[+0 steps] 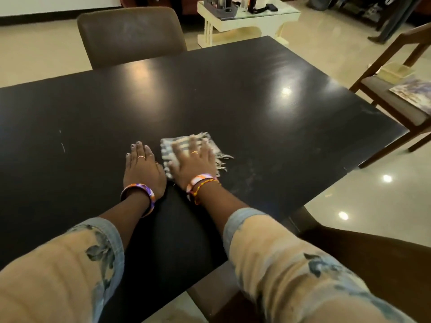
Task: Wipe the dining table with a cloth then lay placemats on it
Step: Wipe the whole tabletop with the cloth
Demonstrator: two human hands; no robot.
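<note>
**Head view: flat right palm presses a soft fringed cloth onto the dark table**

Head view shows the right hand spread flat, fingers apart and extended, pressing down on the cloth rather than pinching it; nothing is clamped between fingers and thumb. The hand is blurred, so its exact finger placement is hard to read. The left hand lies palm down just beside the cloth, fingers loosely together, empty and resting on the table as a brace.

The cloth is a small folded piece, pale with grey stripes and a loose fringe trailing from its right edge. It sits near the front middle of the table, mostly under the right palm. It looks light, limp and thin, so it should follow the hand only while pressure holds it down; a light touch would probably let it bunch or slip on the glossy surface. The best hold seems to be the one in use: a broad palm over the folded middle, keeping the fringe trailing free.

Faint pale smears show on the tabletop to the right of the cloth, which suggests wiping is unfinished there.

Further out, a wooden chair stands at the table's right end with a patterned flat item on its seat, possibly a placemat, though that cannot be confirmed. No placemats lie on the table.
</note>
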